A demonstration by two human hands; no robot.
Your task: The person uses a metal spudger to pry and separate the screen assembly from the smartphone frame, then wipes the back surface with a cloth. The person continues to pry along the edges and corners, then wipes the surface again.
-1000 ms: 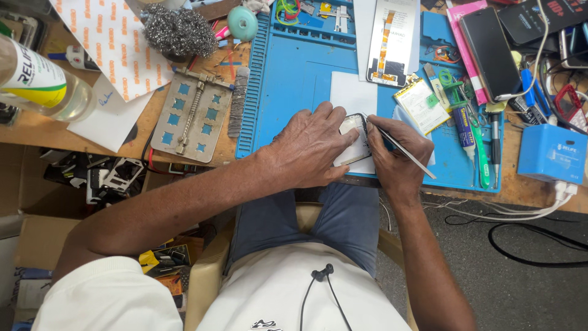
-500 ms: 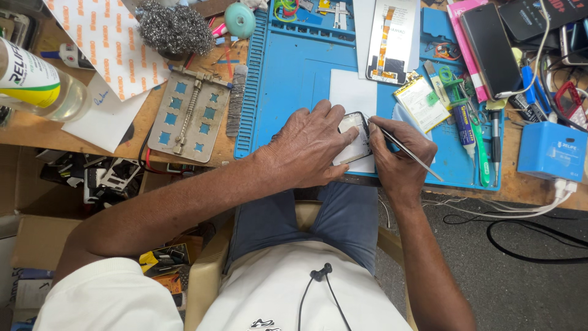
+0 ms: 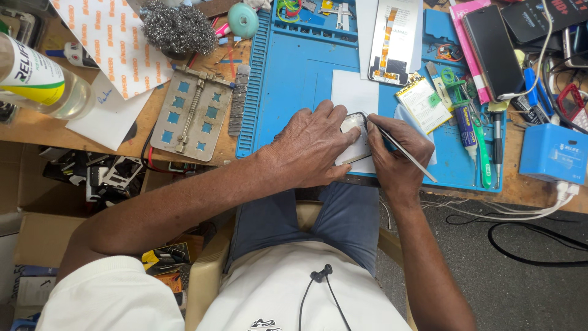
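1. Pressing flat, palm down and fingers spread, the left hand [image 3: 309, 147] covers most of a small white rounded-corner phone part [image 3: 353, 142], pinning it to the blue ribbed silicone mat [image 3: 294, 79] at the near edge of the wooden worktop [image 3: 37, 125].
2. Right hand [image 3: 397, 153] curled, wrist bent inward; its grip is closed on slim metal tweezers [image 3: 401, 148], held like a pen, tip touching the part's upper right corner.
3. Part lies on a white paper sheet [image 3: 354, 92], between the two hands.
4. Left of the mat: perforated grey metal clamp plate [image 3: 191, 113], flat; behind it a wiry steel-wool tuft [image 3: 177, 27].
5. Right of the hands: green-handled tools [image 3: 481, 150], glossy dark phone [image 3: 493, 52].
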